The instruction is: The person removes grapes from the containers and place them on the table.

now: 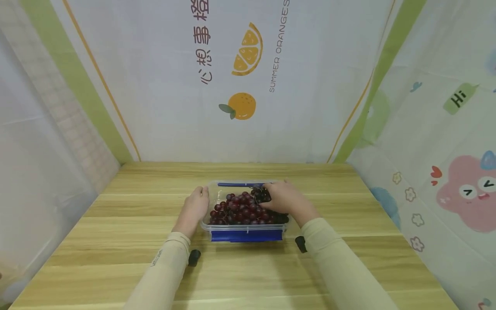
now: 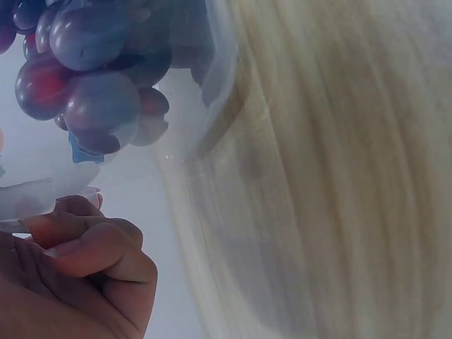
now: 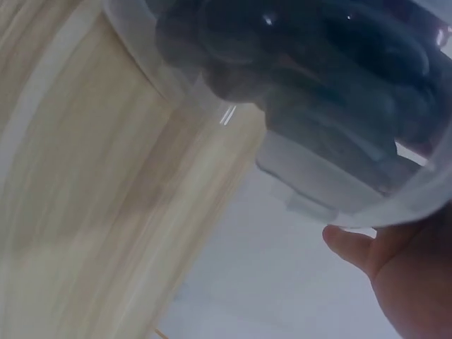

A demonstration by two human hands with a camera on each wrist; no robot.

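Head view: round, glossy grapes (image 1: 244,209) in a clear plastic box (image 1: 232,226)

We see a clear plastic box (image 1: 246,227) with blue clips (image 1: 246,236), lidless and upright on a table (image 1: 116,237), holding red grapes (image 1: 240,209) beside darker fruit (image 1: 261,196), probably black grapes.

Both sleeves (image 1: 342,258) are pale cream, the left bearing small grey lettering (image 1: 156,257).
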